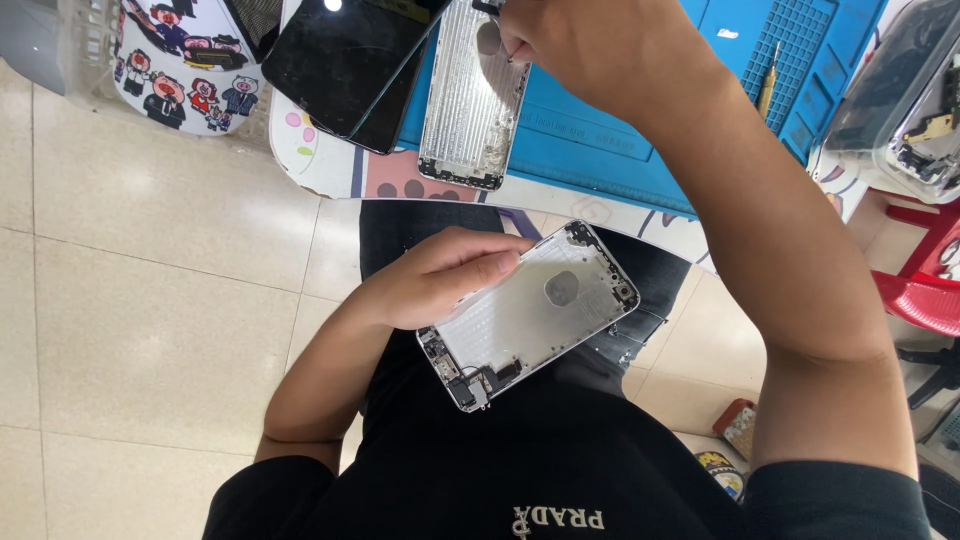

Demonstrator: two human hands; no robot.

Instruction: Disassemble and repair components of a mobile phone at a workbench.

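The scene is bright and evenly lit, with soft daylight and only faint shadows on the pale floor tiles (150,330). A small white glare spot sits on the dark phone screen (345,60) at the top, and the metal phone shell (530,315) held over the lap shines with a milky sheen. Focus is sharp at the centre. The clear plastic box (905,95) at the right edge looks stretched and bent by the wide lens.
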